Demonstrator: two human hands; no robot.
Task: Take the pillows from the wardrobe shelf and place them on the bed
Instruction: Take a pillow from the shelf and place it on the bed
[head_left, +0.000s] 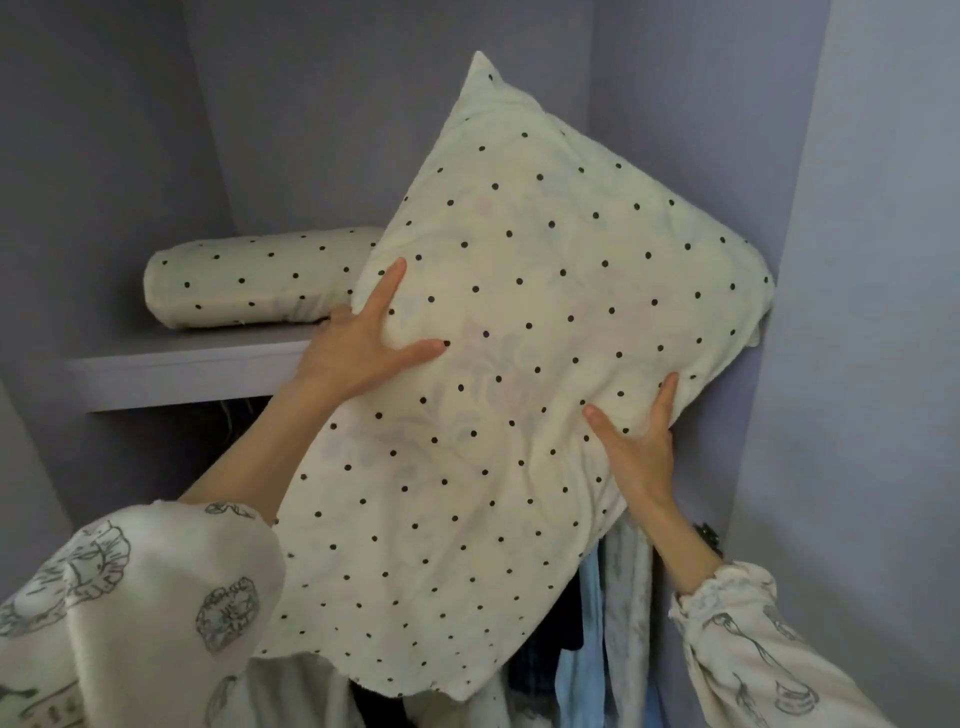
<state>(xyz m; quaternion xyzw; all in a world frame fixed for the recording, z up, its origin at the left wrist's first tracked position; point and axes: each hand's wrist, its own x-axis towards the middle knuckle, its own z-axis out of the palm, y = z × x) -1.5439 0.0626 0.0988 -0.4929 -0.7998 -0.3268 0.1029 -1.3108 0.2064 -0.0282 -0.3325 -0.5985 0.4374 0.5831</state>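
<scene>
A large cream pillow with black dots (498, 374) is tilted half out of the wardrobe, its upper end still over the shelf (182, 371). My left hand (358, 338) grips its left edge, thumb and forefinger spread on the front. My right hand (636, 441) grips its right edge lower down, thumb on the front. A second dotted pillow (249, 280), rolled like a bolster, lies on the shelf at the left, partly hidden behind the held pillow.
Grey wardrobe walls (872, 312) close in on both sides. Hanging clothes (597, 649), blue and dark, fill the space under the shelf below the pillow. A small metal hinge (709, 535) sits on the right wall.
</scene>
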